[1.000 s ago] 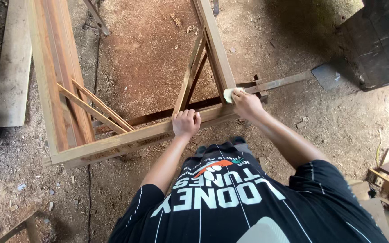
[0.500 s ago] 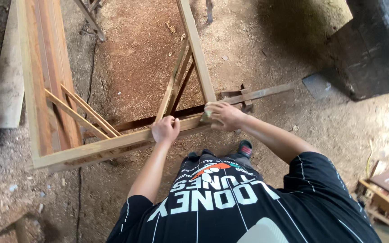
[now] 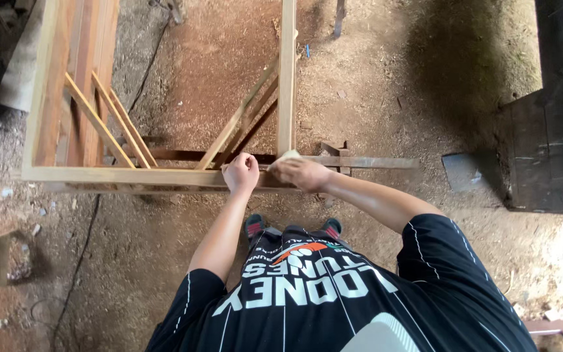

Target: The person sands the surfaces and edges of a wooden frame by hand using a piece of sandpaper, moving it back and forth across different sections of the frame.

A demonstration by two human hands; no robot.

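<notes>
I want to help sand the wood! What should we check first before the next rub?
1. Left hand steadying the wooden frame: ok, it rests on the near rail.
2. Right hand has a grip on the pale sanding pad: ok.
3. Pad sits at the joint with the upright bar: ok.
4. Frame standing steady on the dirt floor: cannot tell.
5. Feet away from the frame: ok.

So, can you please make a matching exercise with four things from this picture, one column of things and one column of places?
Things:
1. left hand
2. right hand
3. wooden frame
4. dark cable

Places:
A. lies on the dirt floor, lower left
B. presses a pale pad at the frame corner
C. stands over the sawdust
D. grips the near rail

Pairs: 1-D, 2-B, 3-C, 4-A
</notes>
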